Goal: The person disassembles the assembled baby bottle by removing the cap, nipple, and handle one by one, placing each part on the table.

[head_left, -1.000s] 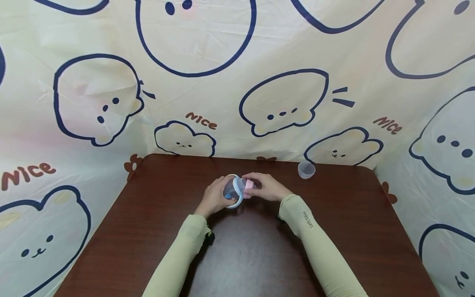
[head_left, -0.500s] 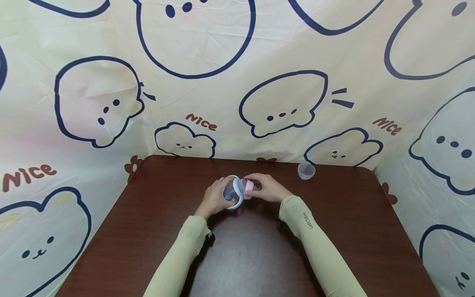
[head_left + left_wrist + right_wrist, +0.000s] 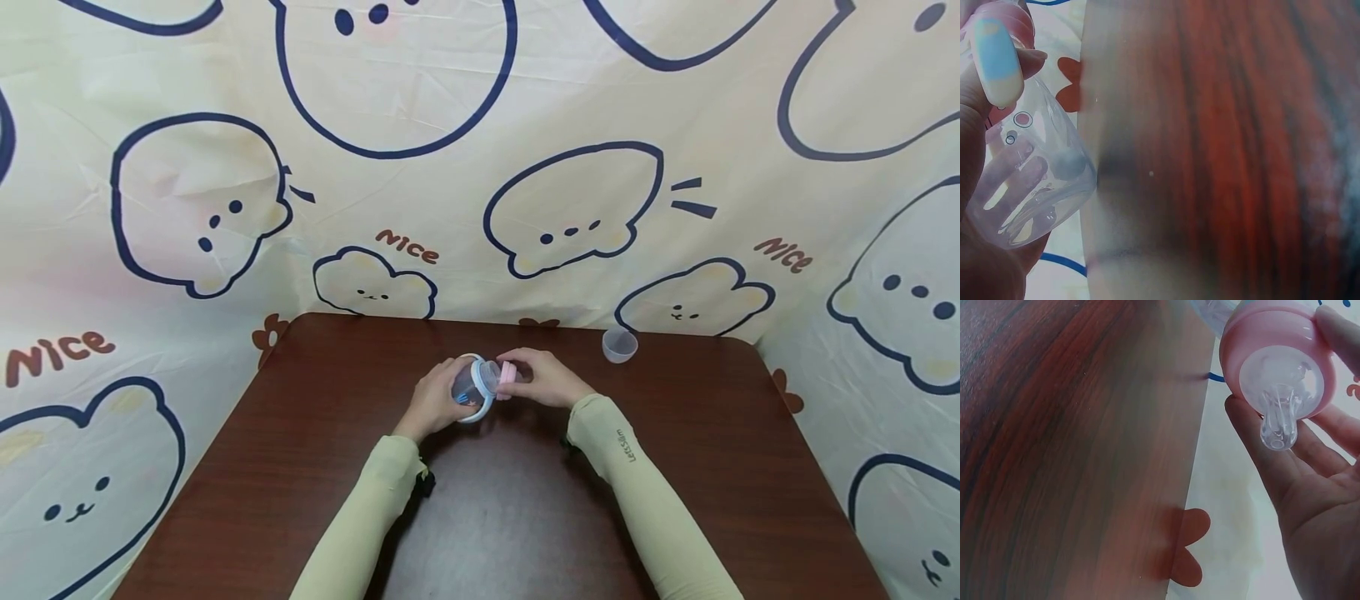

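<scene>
A clear baby bottle [image 3: 467, 386] lies tilted on its side in the grip of my left hand [image 3: 433, 397], its neck pointing right. Light blue handles [image 3: 997, 59] ring its shoulder, and the left wrist view shows my fingers through the see-through wall. My right hand [image 3: 551, 379] pinches the pink screw collar [image 3: 507, 377] between thumb and fingers, just off the bottle's clear neck [image 3: 491, 375]. In the right wrist view a clear silicone teat [image 3: 1279, 428] sticks out from the middle of the collar [image 3: 1235, 353].
A small clear cup-shaped cap [image 3: 619, 345] stands near the back right edge of the brown wooden table [image 3: 480, 517]. Behind and at both sides hangs a cream sheet [image 3: 450, 200] printed with cartoon bears.
My right hand has shifted slightly right with the pink collar, and more of the bottle's clear neck shows. My left hand and the bottle have stayed in place.
</scene>
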`<state>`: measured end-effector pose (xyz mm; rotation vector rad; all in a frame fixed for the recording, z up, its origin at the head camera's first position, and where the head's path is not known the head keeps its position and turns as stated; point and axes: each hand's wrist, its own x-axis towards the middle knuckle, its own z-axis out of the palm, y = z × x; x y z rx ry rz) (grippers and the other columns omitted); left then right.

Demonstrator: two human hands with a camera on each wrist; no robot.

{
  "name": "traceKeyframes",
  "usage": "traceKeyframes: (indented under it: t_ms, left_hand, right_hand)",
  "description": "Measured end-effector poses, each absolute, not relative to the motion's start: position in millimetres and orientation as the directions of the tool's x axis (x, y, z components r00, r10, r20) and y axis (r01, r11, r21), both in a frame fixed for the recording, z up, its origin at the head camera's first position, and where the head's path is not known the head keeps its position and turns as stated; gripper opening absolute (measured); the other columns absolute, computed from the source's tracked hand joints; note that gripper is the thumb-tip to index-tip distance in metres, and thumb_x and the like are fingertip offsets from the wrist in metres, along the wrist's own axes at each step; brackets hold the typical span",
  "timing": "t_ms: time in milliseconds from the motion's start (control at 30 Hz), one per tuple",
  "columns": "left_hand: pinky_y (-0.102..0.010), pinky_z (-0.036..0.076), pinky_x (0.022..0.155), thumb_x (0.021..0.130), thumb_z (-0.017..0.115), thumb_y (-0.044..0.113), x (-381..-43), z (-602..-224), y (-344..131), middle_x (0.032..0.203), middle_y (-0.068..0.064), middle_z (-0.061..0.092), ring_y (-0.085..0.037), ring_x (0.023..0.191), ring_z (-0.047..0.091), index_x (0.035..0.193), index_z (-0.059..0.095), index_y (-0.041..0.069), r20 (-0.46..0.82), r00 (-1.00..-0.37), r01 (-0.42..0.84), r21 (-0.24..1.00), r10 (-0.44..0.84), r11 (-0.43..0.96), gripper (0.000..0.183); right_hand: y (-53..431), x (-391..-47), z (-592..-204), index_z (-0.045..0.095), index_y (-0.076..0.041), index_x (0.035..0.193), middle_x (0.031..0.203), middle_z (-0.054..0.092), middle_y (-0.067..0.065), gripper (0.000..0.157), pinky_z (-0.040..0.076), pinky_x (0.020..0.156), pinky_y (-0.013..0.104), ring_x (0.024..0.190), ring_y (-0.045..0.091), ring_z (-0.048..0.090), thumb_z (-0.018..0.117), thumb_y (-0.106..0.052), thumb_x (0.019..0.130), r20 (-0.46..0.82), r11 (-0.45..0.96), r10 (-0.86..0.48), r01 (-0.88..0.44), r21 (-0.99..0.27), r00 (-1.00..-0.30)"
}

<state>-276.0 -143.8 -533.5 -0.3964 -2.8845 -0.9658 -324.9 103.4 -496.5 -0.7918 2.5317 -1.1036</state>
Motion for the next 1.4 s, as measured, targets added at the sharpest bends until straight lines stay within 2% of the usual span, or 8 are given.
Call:
traceKeyframes:
  t_ms: [433,1000,1200,1400]
  left_hand:
    - [-0.052,0.05,0.094,0.073,0.094,0.027,-276,-533,-144,0.129,-0.005,0.063,-0.026,0.112,0.059,0.146,0.054,0.025,0.141,-0.968,0.251,0.596,0.209,0.763,0.083]
    - [-0.052,0.05,0.096,0.073,0.095,0.028,-276,-533,-143,0.132,-0.006,0.063,-0.027,0.114,0.058,0.146,0.053,0.024,0.128,-0.97,0.242,0.595,0.207,0.766,0.084]
    - [-0.053,0.049,0.098,0.073,0.095,0.028,-276,-534,-143,0.131,-0.005,0.063,-0.027,0.116,0.058,0.147,0.053,0.024,0.13,-0.97,0.243,0.591,0.207,0.769,0.085]
    - [-0.055,0.049,0.098,0.073,0.095,0.028,-276,-534,-145,0.132,-0.005,0.063,-0.028,0.117,0.059,0.146,0.054,0.023,0.147,-0.966,0.26,0.586,0.215,0.768,0.085]
  right_hand:
    - [109,-325,-491,0.059,-0.017,0.144,0.137,0.064,0.001,0.067,0.053,0.105,0.043,0.116,0.022,0.061,0.087,-0.031,0.085,-0.004,0.555,-0.575,-0.387,-0.737,-0.818]
    - [121,-325,-483,0.06,-0.024,0.143,0.14,0.063,0.001,0.063,0.052,0.106,0.045,0.121,0.024,0.06,0.086,-0.03,0.086,-0.01,0.585,-0.531,-0.358,-0.728,-0.847]
    - [126,-324,-480,0.06,-0.022,0.144,0.142,0.062,0.003,0.065,0.053,0.104,0.045,0.12,0.026,0.06,0.087,-0.029,0.085,0.005,0.573,-0.528,-0.361,-0.735,-0.849]
    - [133,-324,-477,0.06,-0.024,0.143,0.14,0.062,0.002,0.066,0.054,0.103,0.044,0.119,0.026,0.06,0.089,-0.031,0.083,0.025,0.563,-0.515,-0.361,-0.743,-0.857]
